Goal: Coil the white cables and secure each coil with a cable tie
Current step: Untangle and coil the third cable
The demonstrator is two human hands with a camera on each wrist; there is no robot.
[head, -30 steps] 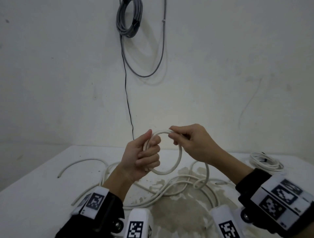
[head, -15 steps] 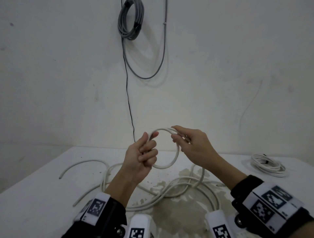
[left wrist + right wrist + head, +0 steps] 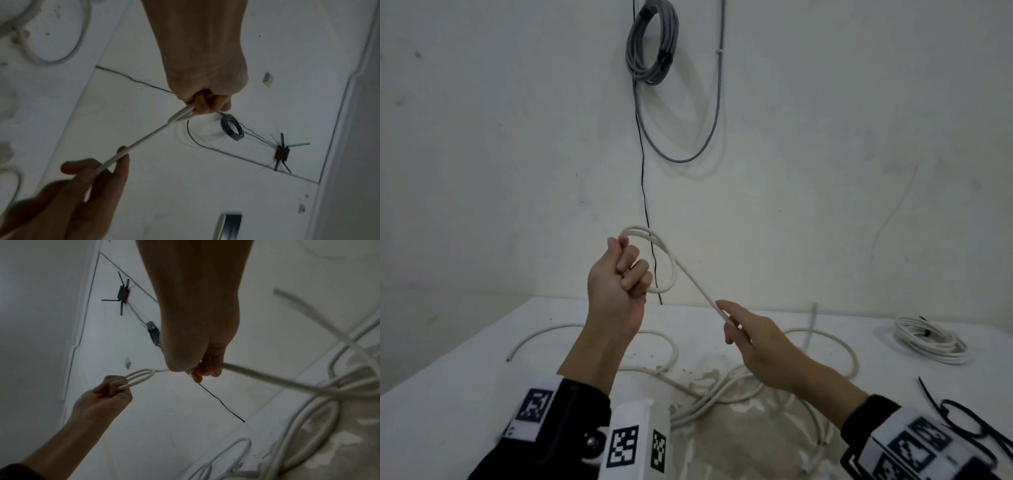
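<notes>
My left hand (image 3: 625, 270) is raised above the table and grips a small coil (image 3: 666, 260) of white cable, two loops showing in the left wrist view (image 3: 180, 115). From the coil a straight run of white cable (image 3: 702, 291) slants down to my right hand (image 3: 736, 325), which pinches it between thumb and fingers (image 3: 121, 155). In the right wrist view the cable (image 3: 267, 376) leaves the right hand toward a loose tangle (image 3: 722, 390) on the white table (image 3: 448, 394). A finished white coil (image 3: 928, 339) lies at the far right.
Black cable ties (image 3: 955, 414) lie on the table by my right wrist. A grey cable coil (image 3: 652, 44) hangs on the wall, with a thin black wire (image 3: 645, 205) running down behind my left hand. A rough patch (image 3: 739, 445) marks the table's near middle.
My right hand left the top of the coil and slid down and right along the cable, drawing it taut. My left hand rose and closed tighter round the loops.
</notes>
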